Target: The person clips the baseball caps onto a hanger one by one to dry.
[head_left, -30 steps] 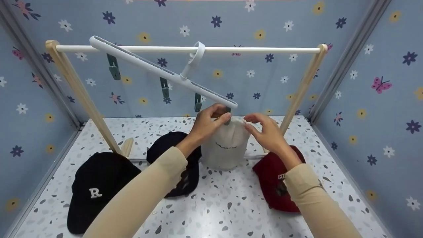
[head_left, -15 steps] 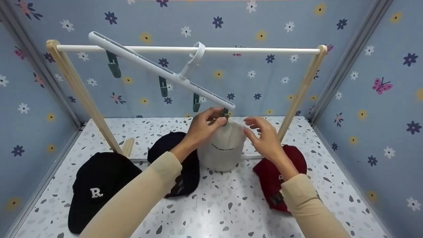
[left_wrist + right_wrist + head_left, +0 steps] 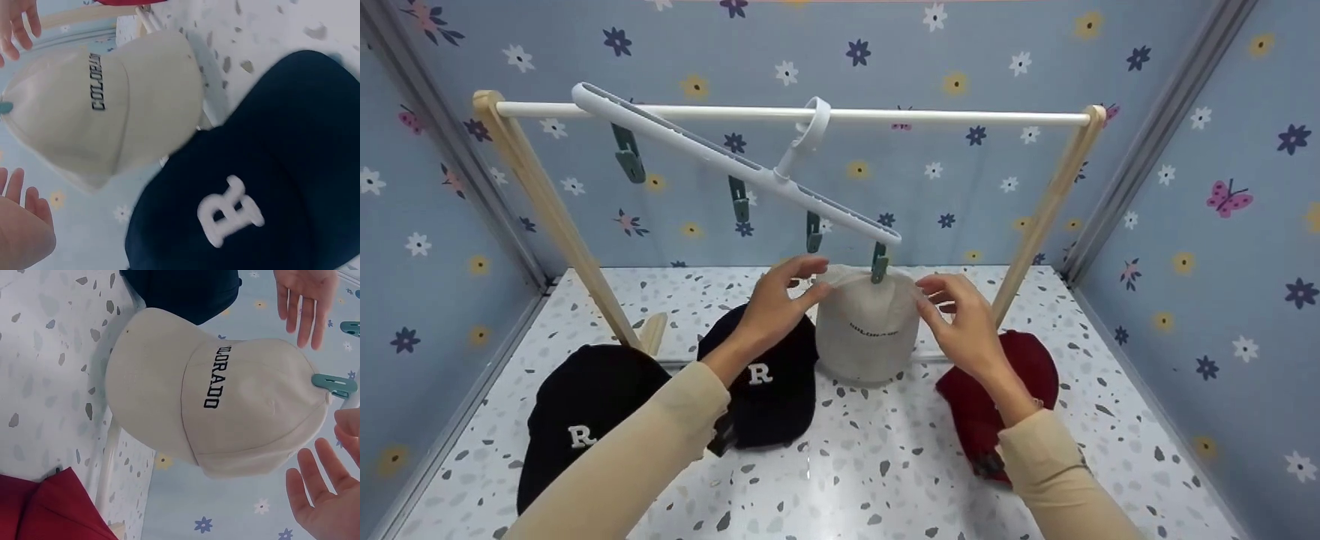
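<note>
A cream baseball cap (image 3: 864, 337) lettered COLORADO hangs by its crown from a dark green clip (image 3: 334, 384) at the lower end of a white hanger (image 3: 720, 161). The hanger hooks over the rack's white bar (image 3: 960, 116) and tilts down to the right. My left hand (image 3: 776, 304) is beside the cap's left side, fingers extended and holding nothing. On the other side, my right hand (image 3: 964, 319) lies close to the cap, its fingers loosely bent. The right wrist view shows a gap between the right fingers (image 3: 315, 475) and the cap.
Two dark caps marked R lie to the left: a black cap (image 3: 592, 412) and a navy cap (image 3: 253, 185). A red cap (image 3: 1005, 405) rests under my right forearm. Several other green clips hang along the hanger. Wooden rack posts (image 3: 559, 217) stand on the speckled surface (image 3: 847, 480).
My left hand has let go of the clip and moved left, away from it. The cap now hangs from the clip. My right hand has barely moved.
</note>
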{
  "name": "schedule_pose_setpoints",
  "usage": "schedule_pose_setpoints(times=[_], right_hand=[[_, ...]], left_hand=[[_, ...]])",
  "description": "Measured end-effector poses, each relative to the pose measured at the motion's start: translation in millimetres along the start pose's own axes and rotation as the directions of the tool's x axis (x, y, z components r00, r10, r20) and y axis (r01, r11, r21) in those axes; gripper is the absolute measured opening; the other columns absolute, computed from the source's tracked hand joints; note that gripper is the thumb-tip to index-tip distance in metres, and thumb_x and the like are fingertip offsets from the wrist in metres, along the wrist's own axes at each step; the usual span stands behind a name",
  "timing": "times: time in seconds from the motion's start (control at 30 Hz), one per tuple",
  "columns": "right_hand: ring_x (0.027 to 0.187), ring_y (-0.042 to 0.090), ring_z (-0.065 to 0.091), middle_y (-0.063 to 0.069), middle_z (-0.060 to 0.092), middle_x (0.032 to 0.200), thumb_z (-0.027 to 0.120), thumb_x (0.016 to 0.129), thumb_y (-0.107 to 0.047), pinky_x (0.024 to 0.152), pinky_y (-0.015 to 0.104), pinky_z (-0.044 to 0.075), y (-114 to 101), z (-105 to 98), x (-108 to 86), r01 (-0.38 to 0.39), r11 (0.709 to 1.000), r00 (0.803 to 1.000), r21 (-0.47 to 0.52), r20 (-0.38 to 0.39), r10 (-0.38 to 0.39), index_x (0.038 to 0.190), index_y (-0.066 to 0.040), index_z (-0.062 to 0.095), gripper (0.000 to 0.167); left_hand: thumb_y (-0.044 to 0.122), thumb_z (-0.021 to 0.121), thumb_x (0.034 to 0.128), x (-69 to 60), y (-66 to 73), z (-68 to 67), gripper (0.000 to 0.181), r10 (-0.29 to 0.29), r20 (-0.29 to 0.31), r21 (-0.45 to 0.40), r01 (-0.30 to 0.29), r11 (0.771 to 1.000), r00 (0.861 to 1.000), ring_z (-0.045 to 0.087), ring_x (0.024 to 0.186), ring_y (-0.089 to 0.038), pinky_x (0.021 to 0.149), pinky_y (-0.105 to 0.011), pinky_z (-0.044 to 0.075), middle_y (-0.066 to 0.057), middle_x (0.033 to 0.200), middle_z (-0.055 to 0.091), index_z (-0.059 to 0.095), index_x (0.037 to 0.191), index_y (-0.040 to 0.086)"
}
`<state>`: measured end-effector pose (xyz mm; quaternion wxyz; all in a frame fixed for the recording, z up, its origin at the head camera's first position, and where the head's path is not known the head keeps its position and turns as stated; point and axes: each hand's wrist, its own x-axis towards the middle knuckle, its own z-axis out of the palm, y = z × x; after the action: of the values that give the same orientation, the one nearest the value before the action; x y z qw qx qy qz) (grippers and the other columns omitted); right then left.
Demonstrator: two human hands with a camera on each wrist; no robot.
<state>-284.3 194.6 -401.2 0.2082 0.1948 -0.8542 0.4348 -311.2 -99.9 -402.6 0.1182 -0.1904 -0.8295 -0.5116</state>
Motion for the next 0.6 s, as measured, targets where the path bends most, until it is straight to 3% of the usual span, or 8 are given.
schedule_pose_setpoints(times=[0.37,0.6], right_hand=[[0.107,0.021,0.071,0.010,0.073,0.119,0.069,0.103,-0.007,0.090,0.044,0.060,-11,16,-9.9,0.026,0.995,0.996,0.098,0.087,-0.035,0.123,-0.005,0.072,0.020],[0.109,0.022,0.072,0.010,0.074,0.120,0.070,0.103,-0.010,0.092,0.044,0.060,-17,30,-15.3,-0.013,0.992,0.985,0.129,0.170,-0.009,0.125,-0.007,0.071,0.022]], left_hand=[[0.017,0.070,0.1045,-23.1,-25.3,-35.7,0.037,0.029,-0.025,0.084,-0.027,0.996,0.999,0.062,0.129,-0.030,0.113,-0.052,0.043,-0.010,0.134,0.072,0.067,0.141,0.010],[0.017,0.071,0.1044,-36.8,-40.1,-55.3,0.034,-0.004,-0.071,0.140,0.014,0.990,0.997,0.062,0.125,-0.032,0.110,-0.054,0.042,-0.009,0.132,0.072,0.069,0.138,0.011]])
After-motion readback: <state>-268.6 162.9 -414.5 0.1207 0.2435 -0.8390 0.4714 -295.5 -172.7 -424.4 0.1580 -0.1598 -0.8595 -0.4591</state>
